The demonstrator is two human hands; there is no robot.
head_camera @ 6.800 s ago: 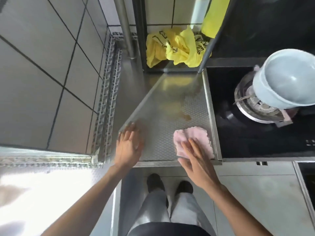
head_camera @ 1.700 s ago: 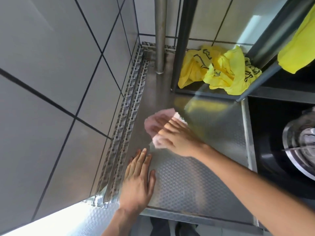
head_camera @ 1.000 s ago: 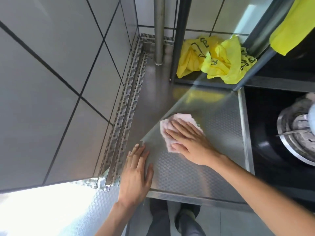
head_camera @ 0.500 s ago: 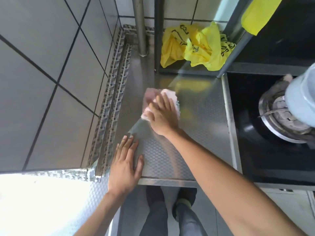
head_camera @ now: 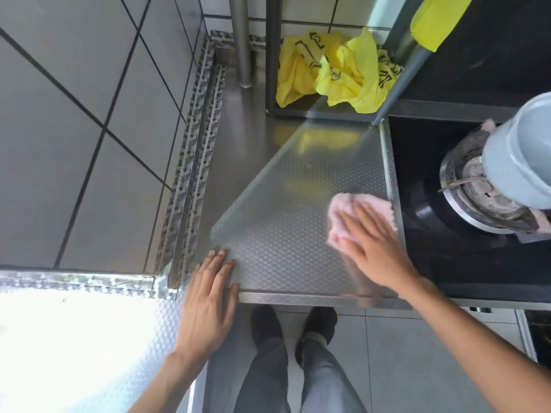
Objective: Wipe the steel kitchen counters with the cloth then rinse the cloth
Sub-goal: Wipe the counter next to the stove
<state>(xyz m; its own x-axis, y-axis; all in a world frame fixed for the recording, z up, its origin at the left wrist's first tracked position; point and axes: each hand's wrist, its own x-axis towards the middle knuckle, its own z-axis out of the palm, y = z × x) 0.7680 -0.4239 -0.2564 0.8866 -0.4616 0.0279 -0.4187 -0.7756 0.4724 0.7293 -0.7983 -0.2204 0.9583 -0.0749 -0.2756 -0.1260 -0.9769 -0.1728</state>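
A pink cloth point(head_camera: 348, 208) lies flat on the embossed steel counter point(head_camera: 286, 222), close to the counter's right rim by the stove. My right hand point(head_camera: 375, 248) presses down on the cloth with fingers spread, covering its near half. My left hand point(head_camera: 208, 296) rests flat, palm down, on the counter's front left corner with nothing in it.
A black stove top point(head_camera: 441, 263) with a burner and a pale blue pot point(head_camera: 521, 153) adjoins on the right. A crumpled yellow bag point(head_camera: 331, 73) sits at the back under a rack, beside a steel pipe point(head_camera: 241, 40). Tiled wall point(head_camera: 83, 129) on the left. My shoes point(head_camera: 295, 326) stand on the floor below.
My right hand has swept the pink cloth from the counter's back left across to its right rim near the stove. My left hand has stayed planted on the front left corner.
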